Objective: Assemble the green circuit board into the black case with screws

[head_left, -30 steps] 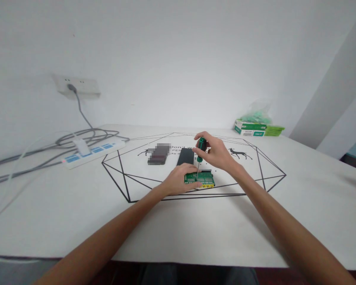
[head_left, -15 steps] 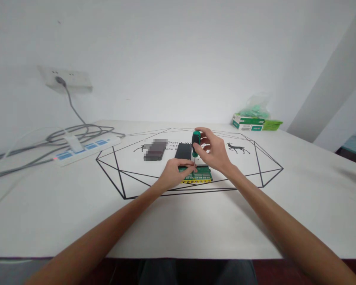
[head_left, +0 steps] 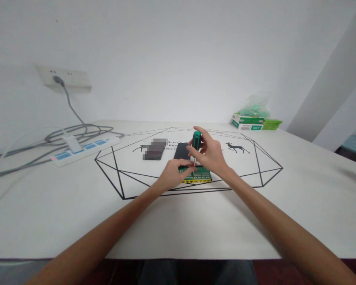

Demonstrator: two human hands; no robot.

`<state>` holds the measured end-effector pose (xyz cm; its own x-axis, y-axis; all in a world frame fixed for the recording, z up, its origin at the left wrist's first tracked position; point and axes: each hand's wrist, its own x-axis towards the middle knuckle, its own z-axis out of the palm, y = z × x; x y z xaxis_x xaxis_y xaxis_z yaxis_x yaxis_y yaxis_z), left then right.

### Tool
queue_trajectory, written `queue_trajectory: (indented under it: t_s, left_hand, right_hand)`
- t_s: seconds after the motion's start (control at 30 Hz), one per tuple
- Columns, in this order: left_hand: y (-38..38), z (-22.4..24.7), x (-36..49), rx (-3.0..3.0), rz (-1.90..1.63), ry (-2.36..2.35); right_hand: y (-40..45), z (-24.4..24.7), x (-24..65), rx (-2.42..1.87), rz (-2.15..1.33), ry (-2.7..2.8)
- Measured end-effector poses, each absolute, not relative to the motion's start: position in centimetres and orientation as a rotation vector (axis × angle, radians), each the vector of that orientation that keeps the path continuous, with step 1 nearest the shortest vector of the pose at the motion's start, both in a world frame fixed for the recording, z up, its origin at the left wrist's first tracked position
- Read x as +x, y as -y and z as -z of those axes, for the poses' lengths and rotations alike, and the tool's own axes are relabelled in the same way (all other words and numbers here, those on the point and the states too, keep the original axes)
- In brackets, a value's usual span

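"Any way in from the left?"
"Low down, the power strip (head_left: 86, 151) and looping grey cables (head_left: 74, 134) block the far left; room runs between them and the dark, partly pixelated device (head_left: 154, 151)."
"And the middle?"
"Tight. The black slab (head_left: 181, 152) lies just behind the left hand (head_left: 170, 174), and the upright screwdriver (head_left: 196, 140) fills the gap between both hands (its shaft is a thin thing to snag on)."
"Right side, then?"
"Wide tabletop (head_left: 299, 206) beyond the right hand (head_left: 211, 153) and its forearm, with the green-and-white boxes (head_left: 248, 122) standing at the back, near the wall (head_left: 166, 59)."
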<state>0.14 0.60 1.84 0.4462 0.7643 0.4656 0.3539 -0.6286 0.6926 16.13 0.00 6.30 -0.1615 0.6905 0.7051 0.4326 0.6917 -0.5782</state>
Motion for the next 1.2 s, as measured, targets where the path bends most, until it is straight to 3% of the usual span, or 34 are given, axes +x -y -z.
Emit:
queue_trajectory:
  t_s: [0.23,0.57,1.2]
  left_hand:
    - [-0.7,-1.7,0.1,2.201,-1.115,-0.936]
    - [-0.8,-1.6,0.0,2.252,-1.066,-0.933]
    - [-0.8,-2.2,-0.1,2.233,-1.076,-0.892]
  right_hand:
    - [0.4,-6.5,15.9,-1.053,-0.003,1.766]
    - [-0.2,-6.3,16.0,-1.009,-0.209,1.738]
    - [0.0,-5.4,15.7,-1.07,-0.281,1.758]
